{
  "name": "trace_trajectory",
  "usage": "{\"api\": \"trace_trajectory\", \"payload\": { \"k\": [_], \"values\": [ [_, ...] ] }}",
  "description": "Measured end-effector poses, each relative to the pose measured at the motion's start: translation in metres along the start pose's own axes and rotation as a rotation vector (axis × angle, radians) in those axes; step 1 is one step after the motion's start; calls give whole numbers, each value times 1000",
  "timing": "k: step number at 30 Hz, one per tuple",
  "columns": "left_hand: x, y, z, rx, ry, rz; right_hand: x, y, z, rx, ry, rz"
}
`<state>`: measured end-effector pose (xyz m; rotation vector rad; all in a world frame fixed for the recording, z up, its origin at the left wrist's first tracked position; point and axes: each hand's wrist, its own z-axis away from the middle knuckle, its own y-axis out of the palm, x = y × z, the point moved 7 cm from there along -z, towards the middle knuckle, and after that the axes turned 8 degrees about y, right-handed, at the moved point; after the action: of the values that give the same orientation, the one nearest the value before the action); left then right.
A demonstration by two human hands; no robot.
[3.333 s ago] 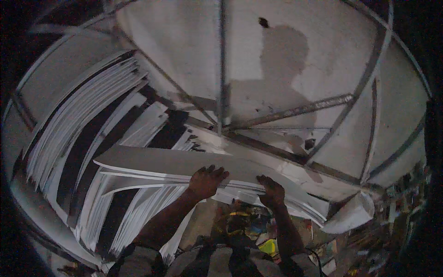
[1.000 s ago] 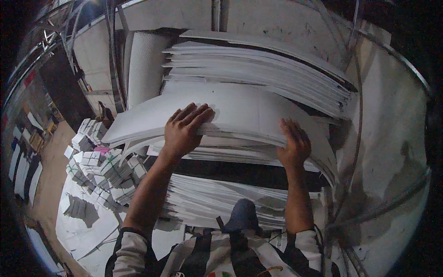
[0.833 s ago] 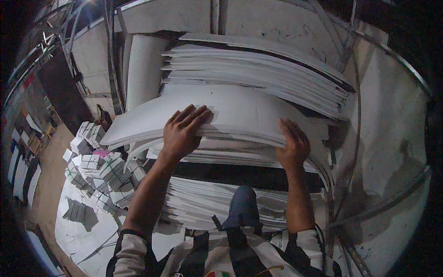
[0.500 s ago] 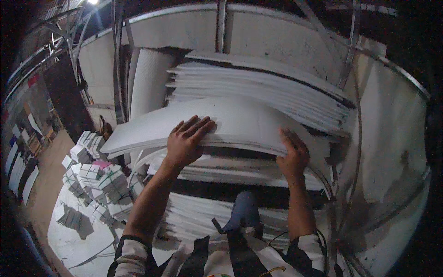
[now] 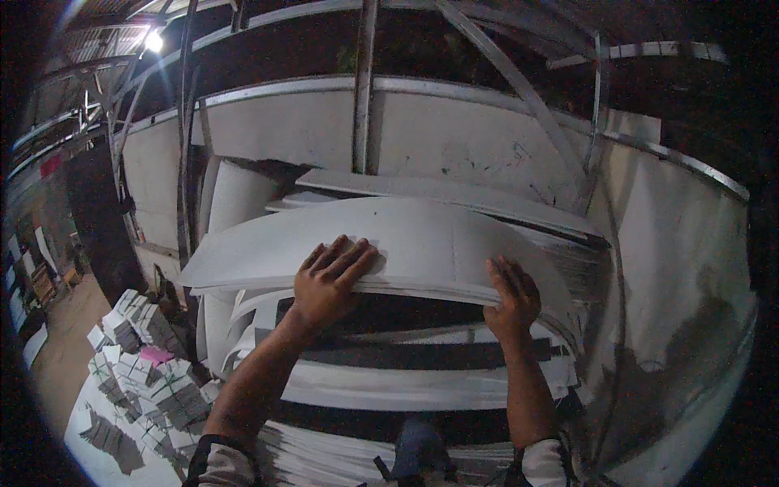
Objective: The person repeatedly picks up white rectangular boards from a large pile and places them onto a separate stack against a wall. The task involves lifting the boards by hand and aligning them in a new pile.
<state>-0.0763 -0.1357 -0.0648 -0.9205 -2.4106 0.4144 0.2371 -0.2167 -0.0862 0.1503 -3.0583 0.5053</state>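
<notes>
A thick sheaf of large white sheets [image 5: 406, 239] arches upward in front of me, its near edge lifted off the stack below. My left hand [image 5: 329, 280] grips that near edge, fingers spread flat on top of the sheets. My right hand [image 5: 511, 296] grips the same edge further right, fingers curled over it. Below the lifted sheaf lie more stacked white sheets [image 5: 406, 385], with dark gaps between layers. Another flat pile of sheets [image 5: 454, 191] rests behind, against the wall.
A white wall with metal framing [image 5: 361, 89] stands behind the stacks. A rolled white sheet [image 5: 231, 199] leans at the left. Low piles of small bundled white pieces [image 5: 138, 357] and a pink one [image 5: 156, 355] cover the floor at lower left. A lamp [image 5: 152, 40] shines at upper left.
Both hands have raised the sheaf's near edge higher, so it now bows up and away from the stack. My view has tilted upward toward the wall.
</notes>
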Motion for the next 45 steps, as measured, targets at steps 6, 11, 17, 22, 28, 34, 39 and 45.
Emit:
{"api": "trace_trajectory", "payload": {
  "k": [6,11,17,22,28,34,39,45],
  "values": [
    [36,27,-58,-120,98,-106,-26,31,-60,-172,-120,73],
    [65,74,-110,-214,189,-175,-65,69,-106,-298,-173,120],
    [104,127,-161,-216,282,-256,-106,136,-153,-384,-215,195],
    [124,174,-191,-270,310,-236,-145,189,-178,-240,-155,225],
    [120,291,-204,-65,290,-202,-219,243,-164,-84,-106,204],
    [135,360,-177,85,201,-35,-237,295,-154,205,-49,214],
    [143,389,-143,161,259,-105,-251,331,-132,350,7,253],
    [179,379,-75,17,91,-264,-256,318,-121,252,-65,235]
  ]
}}
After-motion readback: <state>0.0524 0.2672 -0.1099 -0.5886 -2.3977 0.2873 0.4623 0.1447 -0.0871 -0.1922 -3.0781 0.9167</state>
